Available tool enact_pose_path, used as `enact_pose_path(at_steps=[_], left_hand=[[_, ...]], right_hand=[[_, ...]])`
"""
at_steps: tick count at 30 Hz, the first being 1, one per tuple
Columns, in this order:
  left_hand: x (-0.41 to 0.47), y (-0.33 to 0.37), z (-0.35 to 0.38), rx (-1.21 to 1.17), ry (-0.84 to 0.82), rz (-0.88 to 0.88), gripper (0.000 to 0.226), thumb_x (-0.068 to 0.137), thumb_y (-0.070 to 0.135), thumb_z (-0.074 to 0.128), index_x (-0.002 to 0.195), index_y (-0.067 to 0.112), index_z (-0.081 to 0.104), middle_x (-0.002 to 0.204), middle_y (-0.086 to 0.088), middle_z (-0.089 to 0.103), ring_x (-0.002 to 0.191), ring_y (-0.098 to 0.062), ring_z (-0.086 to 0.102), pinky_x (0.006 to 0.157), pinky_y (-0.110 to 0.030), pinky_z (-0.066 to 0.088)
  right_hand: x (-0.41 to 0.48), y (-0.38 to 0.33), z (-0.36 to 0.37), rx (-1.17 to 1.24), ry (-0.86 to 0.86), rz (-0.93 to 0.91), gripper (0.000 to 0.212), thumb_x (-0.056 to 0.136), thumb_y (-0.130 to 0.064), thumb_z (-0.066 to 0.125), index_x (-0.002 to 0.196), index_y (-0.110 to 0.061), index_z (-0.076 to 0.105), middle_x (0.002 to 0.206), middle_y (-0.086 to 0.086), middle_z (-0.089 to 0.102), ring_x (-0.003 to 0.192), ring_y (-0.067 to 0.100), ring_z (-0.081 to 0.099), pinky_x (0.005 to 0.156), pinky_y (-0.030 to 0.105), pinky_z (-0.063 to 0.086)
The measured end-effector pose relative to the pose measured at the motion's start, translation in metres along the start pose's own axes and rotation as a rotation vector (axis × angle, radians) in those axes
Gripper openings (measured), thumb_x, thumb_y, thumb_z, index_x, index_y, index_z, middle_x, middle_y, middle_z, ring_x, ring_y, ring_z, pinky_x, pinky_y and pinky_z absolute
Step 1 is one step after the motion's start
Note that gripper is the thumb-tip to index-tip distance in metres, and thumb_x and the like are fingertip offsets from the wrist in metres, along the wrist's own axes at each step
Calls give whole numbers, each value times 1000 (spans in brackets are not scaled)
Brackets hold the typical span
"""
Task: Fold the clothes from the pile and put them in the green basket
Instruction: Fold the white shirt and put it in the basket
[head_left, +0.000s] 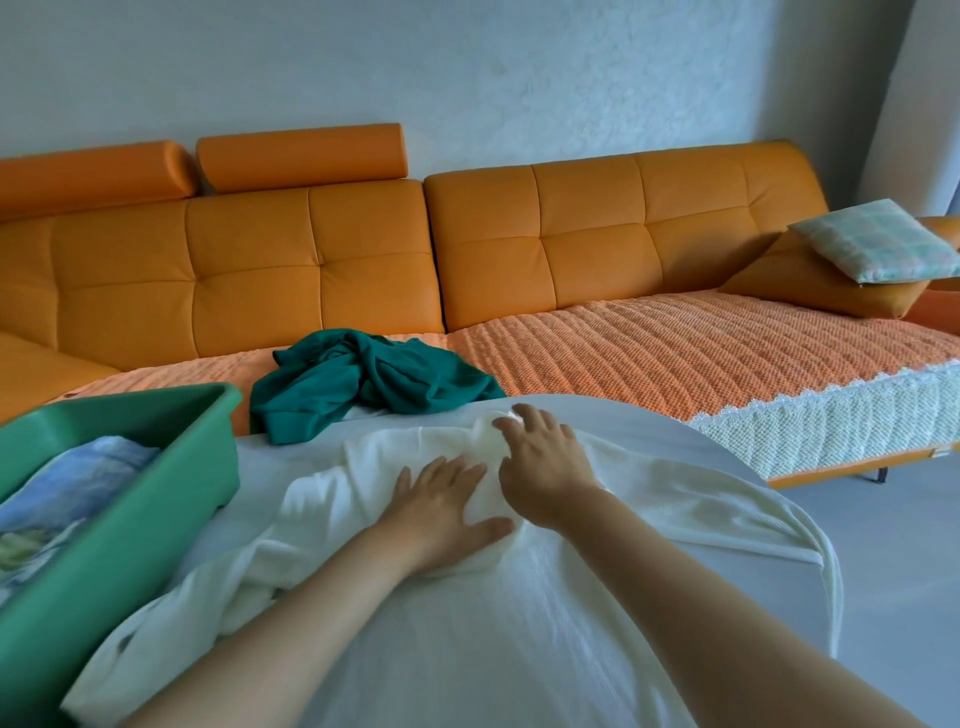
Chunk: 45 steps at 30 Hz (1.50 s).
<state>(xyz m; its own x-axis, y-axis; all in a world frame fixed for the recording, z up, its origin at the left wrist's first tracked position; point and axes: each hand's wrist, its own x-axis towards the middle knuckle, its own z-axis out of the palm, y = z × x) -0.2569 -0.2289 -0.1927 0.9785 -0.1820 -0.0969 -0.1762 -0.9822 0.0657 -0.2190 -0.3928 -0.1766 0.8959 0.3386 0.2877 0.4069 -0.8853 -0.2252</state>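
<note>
White ribbed-knit garment lies spread on the round surface, right of the smooth green basket. Left hand presses it flat, fingers straight. Right hand touches its bunched fold, fingers spread wide. Crumpled teal garment lies beyond the basket.

Head view, person's body only. Two arms in frame, left forearm and right forearm, both bare from the near edge up to the wrist. Left hand and right hand uncovered. Nail detail too blurred to record.
</note>
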Motion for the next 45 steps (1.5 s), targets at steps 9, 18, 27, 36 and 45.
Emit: enact_pose_path(at_steps=[9,18,27,36,45], left_hand=[[-35,-44,10,18,-84,-64,98,80,89,25,156,41,-12,163,11,-23,150,-16,-24,122,-52,-8],[-55,-75,-38,-183,339,-176,33,90,5,44,118,22,45,129,1,48,125,-22,42,99,-36,38],[-96,-140,-24,-70,-95,-552,61,97,49,44,144,11,34,145,-15,38,131,-34,40,103,-44,42],[-104,-139,-43,-167,-142,-478,49,88,28,57,131,15,41,109,-4,54,93,-22,55,65,-30,41],[-111,-132,-94,283,374,-355,39,86,-2,53,118,12,37,99,-6,61,78,-25,58,56,-33,37]], right_hand=[[6,-8,14,-108,-478,114,63,102,-47,21,158,-19,20,167,13,6,155,27,0,122,55,2],[-13,-103,25,-29,-393,-274,64,103,-56,24,161,-30,9,168,6,0,155,22,-4,125,47,2],[-4,-93,46,-172,-467,-214,65,99,-66,16,158,-43,-1,168,-2,-8,154,19,-10,123,49,-6],[3,-93,44,-190,-432,-204,61,102,-54,23,158,-41,2,168,3,-8,155,22,-7,123,54,-1],[-4,-115,41,-65,-528,-251,77,91,-31,42,154,-53,3,168,-6,-3,154,15,-7,119,63,-6]])
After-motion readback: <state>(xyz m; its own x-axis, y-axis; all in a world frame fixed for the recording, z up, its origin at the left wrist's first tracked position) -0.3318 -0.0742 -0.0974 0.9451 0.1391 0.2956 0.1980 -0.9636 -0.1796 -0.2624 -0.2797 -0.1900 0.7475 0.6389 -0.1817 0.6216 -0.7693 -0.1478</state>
